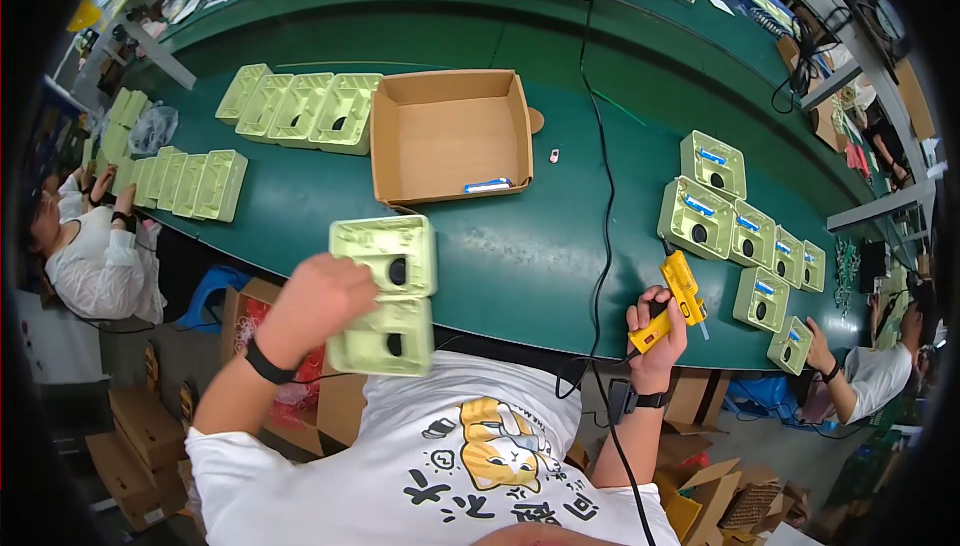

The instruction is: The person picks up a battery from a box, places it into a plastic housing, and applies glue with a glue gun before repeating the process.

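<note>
In front of me, two pale green plastic trays (412, 233) (415, 361) sit end to end at the table's near edge, each with a black round piece inside. My left hand (325, 306) is closed at their left side, its curled fingers over the walls where the trays meet; the fingertips are partly hidden. My right hand (655, 331) grips a yellow glue gun (680, 291) by its handle. The gun's nozzle points down and right, off to the right of the trays, and a black cable runs from it.
An open cardboard box (450, 136) with a blue-and-white strip (488, 186) stands behind the trays. More green trays (345, 111) line the left. Trays with blue strips (697, 216) are at the right. A black cable (607, 206) crosses the table (520, 276). Co-workers sit at both sides.
</note>
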A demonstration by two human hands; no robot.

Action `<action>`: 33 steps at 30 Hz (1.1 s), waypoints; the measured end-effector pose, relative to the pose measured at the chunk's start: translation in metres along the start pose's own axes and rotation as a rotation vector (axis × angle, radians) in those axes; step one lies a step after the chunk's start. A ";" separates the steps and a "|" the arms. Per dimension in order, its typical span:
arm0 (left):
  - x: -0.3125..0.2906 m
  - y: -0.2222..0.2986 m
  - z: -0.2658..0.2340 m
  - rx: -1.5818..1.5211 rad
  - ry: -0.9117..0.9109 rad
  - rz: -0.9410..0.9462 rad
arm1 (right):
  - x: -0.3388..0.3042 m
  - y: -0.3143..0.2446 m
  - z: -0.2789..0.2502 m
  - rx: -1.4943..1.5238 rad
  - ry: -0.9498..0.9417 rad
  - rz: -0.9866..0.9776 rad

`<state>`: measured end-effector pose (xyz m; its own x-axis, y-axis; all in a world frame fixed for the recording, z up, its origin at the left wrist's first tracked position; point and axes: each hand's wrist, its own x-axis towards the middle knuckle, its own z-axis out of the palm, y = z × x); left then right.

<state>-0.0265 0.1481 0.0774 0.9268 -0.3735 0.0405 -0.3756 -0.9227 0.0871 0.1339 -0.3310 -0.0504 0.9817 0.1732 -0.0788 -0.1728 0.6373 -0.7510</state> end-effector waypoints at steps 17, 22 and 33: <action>0.225 -0.057 0.053 -0.568 0.149 -0.222 | -0.010 -0.016 0.029 -0.300 0.042 0.132; 0.252 -0.068 0.055 -0.537 -0.157 -0.209 | -0.036 -0.037 0.106 -0.634 -0.128 0.459; 0.144 -0.023 0.002 -0.917 0.424 -0.382 | -0.037 -0.003 0.167 -1.050 -0.331 0.673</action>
<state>0.1151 0.1150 0.0795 0.9723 0.1502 0.1791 -0.0861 -0.4820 0.8719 0.0847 -0.2133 0.0641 0.6344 0.5009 -0.5887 -0.3297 -0.5135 -0.7922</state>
